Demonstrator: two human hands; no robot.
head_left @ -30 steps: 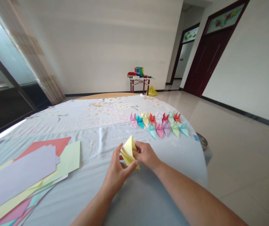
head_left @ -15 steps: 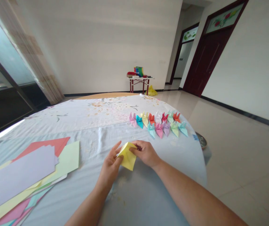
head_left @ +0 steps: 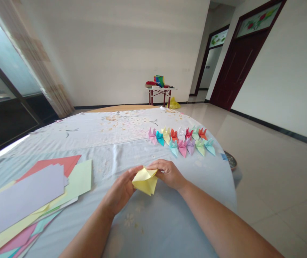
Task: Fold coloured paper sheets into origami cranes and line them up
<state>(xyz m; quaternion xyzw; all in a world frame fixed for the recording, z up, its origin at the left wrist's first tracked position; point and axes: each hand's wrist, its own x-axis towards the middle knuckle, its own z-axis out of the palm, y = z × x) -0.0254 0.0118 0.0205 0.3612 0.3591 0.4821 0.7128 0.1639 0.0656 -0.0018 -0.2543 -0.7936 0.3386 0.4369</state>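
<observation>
Left hand [head_left: 121, 190] and right hand [head_left: 166, 174] both grip a folded yellow paper [head_left: 145, 181] — origami cranes [head_left: 180, 142] in two rows beyond, on the table [head_left: 121, 108].

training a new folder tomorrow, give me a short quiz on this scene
1. True or false: the right hand and the left hand both touch the folded yellow paper.
2. Which hand is nearer the stack of coloured paper sheets?
3. How many origami cranes stand in the front row of cranes?

Key: 1. True. 2. The left hand. 3. Five.
</observation>
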